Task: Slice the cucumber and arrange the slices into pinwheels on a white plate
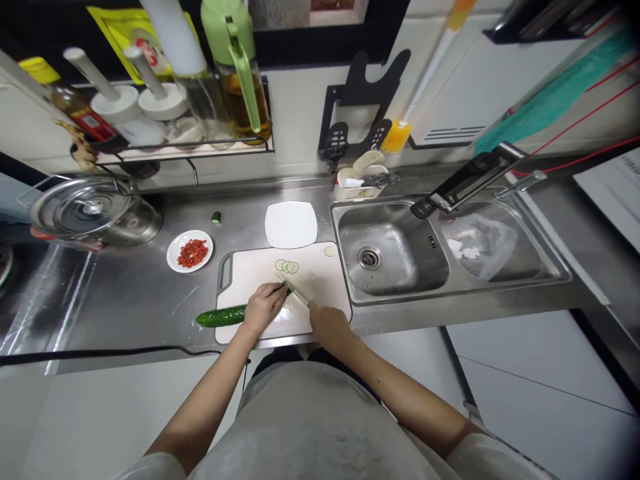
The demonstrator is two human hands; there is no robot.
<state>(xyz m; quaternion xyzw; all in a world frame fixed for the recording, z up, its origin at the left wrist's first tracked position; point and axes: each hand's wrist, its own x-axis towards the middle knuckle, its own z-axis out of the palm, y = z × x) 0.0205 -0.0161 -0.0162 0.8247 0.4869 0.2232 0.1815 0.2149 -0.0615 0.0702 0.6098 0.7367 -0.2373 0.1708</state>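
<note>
"What's over on the left?"
"A round white plate [173,255] of small red pieces [193,253]. Nearer the person lies a long, glossy dark-green cucumber [220,316], its left end jutting past a white rectangular cutting board with grey edging [250,270]."
"How will the cucumber handle?"
"Fairly light and stiff, I'd judge, though the shiny skin could slip or roll. Best held from above near the cut end, fingertips tucked back."
"And the left hand?"
"The bare left hand [263,310] grips it from above on the board, fingers bent over it; exact fingertip contact is too small to tell."
"Further right?"
"Thin, pale-green round slices [287,267], overlapping, probably fragile, best lifted by their rims. Then a narrow metal knife [299,294], slanting by the cucumber's end, and the bare right hand [331,327], closed around its handle."
</note>
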